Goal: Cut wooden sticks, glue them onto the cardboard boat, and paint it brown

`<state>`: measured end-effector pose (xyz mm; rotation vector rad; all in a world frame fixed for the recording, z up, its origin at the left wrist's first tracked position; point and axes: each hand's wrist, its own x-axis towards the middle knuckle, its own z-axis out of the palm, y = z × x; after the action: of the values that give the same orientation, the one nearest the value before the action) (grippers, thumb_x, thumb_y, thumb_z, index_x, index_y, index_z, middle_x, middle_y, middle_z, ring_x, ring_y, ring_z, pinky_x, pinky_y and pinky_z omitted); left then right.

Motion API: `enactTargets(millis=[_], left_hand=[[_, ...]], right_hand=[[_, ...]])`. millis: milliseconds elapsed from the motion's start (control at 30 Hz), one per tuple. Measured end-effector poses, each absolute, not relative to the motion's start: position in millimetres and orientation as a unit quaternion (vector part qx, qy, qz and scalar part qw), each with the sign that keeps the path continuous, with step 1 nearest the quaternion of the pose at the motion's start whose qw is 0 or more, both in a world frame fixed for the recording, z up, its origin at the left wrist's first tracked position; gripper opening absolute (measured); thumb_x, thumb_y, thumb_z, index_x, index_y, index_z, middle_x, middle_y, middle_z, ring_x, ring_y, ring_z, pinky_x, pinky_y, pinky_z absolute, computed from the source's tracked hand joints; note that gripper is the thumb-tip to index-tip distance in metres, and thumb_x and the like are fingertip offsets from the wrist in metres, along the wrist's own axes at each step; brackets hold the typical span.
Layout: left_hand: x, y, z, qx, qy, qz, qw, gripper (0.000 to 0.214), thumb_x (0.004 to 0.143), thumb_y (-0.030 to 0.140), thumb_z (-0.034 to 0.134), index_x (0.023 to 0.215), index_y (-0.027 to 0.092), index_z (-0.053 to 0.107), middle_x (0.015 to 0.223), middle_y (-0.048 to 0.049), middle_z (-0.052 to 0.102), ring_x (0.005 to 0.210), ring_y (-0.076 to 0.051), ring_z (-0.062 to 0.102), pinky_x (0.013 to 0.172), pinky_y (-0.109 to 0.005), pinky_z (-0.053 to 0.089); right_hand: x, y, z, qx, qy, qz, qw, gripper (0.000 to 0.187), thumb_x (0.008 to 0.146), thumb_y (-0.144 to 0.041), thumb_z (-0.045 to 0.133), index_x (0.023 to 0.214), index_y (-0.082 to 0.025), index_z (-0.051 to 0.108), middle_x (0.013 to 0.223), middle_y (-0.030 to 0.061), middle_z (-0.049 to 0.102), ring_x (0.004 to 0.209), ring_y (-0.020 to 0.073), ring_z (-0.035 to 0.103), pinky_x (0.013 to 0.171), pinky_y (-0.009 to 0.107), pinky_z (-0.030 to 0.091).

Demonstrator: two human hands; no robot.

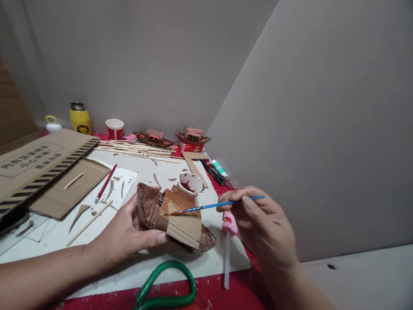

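Observation:
My left hand (124,230) grips a cardboard model boat (183,217) by its left end, thumb along the near side. The boat's hull is painted brown, and its cabin roof is partly brushed with light brown while the rest shows bare cardboard. Between the fingertips of my right hand (263,219) is a thin blue paintbrush (209,206), pinched near its rear end. Its brown-stained bristles touch the cabin roof. Just behind the boat stands a white paper cup (191,184) with brown paint inside.
Green-handled scissors (167,284) lie at the near edge. A pink glue gun (229,224) with a glue stick sits beside my right hand. Farther back are wooden sticks (135,148), two finished boats (155,137), a yellow bottle (80,120) and a red cup (115,129). Cardboard (45,163) covers the left.

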<state>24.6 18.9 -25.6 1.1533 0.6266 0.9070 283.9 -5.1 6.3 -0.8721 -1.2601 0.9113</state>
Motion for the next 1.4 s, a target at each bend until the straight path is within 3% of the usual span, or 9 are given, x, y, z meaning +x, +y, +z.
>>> enactTargets(millis=[333, 600, 967, 1233, 1400], left_hand=[[25.5, 17.2, -20.4, 0.505, 0.269, 0.414, 0.708, 0.076, 0.068, 0.033, 0.089, 0.13, 0.019, 0.046, 0.136, -0.0179, 0.066, 0.124, -0.033, 0.064, 0.104, -0.041, 0.051], [25.9, 15.6, -21.4, 0.478, 0.266, 0.452, 0.705, 0.09, 0.066, 0.029, 0.091, 0.138, 0.02, 0.037, 0.143, -0.0184, 0.06, 0.131, -0.033, 0.058, 0.111, -0.043, 0.045], [26.2, 15.7, -22.8, 0.493, 0.268, 0.436, 0.704, 0.086, 0.065, 0.03, 0.091, 0.136, 0.02, 0.043, 0.138, -0.0178, 0.064, 0.126, -0.033, 0.062, 0.105, -0.04, 0.051], [25.8, 15.7, -23.9, 0.494, 0.263, 0.441, 0.701, 0.084, 0.065, 0.028, 0.091, 0.135, 0.02, 0.045, 0.135, -0.0164, 0.066, 0.125, -0.033, 0.063, 0.106, -0.042, 0.05], [28.0, 16.8, -23.7, 0.489, 0.263, 0.441, 0.705, 0.083, 0.066, 0.028, 0.091, 0.134, 0.02, 0.045, 0.135, -0.0161, 0.066, 0.125, -0.032, 0.063, 0.107, -0.042, 0.049]], right_hand=[[278.5, -5.1, 10.5, -0.403, -0.514, 0.453, 0.607, 0.017, 0.081, -0.04, 0.076, 0.081, -0.023, 0.074, 0.074, 0.0032, 0.073, 0.067, 0.0186, 0.068, 0.063, 0.031, 0.057], [279.8, 6.1, 3.2, -0.415, -0.503, 0.415, 0.634, 0.025, 0.081, -0.046, 0.078, 0.079, -0.022, 0.074, 0.065, 0.0009, 0.072, 0.06, 0.0147, 0.067, 0.059, 0.026, 0.055], [276.5, 8.2, -1.9, -0.414, -0.46, 0.36, 0.698, 0.028, 0.074, -0.045, 0.085, 0.064, -0.022, 0.073, 0.06, -0.0021, 0.069, 0.054, 0.0097, 0.066, 0.056, 0.019, 0.054], [270.0, 3.2, -5.3, -0.419, -0.466, 0.4, 0.669, 0.032, 0.075, -0.049, 0.083, 0.063, -0.021, 0.073, 0.054, -0.0006, 0.068, 0.05, 0.0088, 0.062, 0.051, 0.016, 0.049], [270.5, 7.7, -10.1, -0.419, -0.432, 0.397, 0.693, 0.033, 0.07, -0.05, 0.086, 0.062, -0.02, 0.074, 0.055, 0.0, 0.069, 0.05, 0.0091, 0.062, 0.052, 0.018, 0.05]])
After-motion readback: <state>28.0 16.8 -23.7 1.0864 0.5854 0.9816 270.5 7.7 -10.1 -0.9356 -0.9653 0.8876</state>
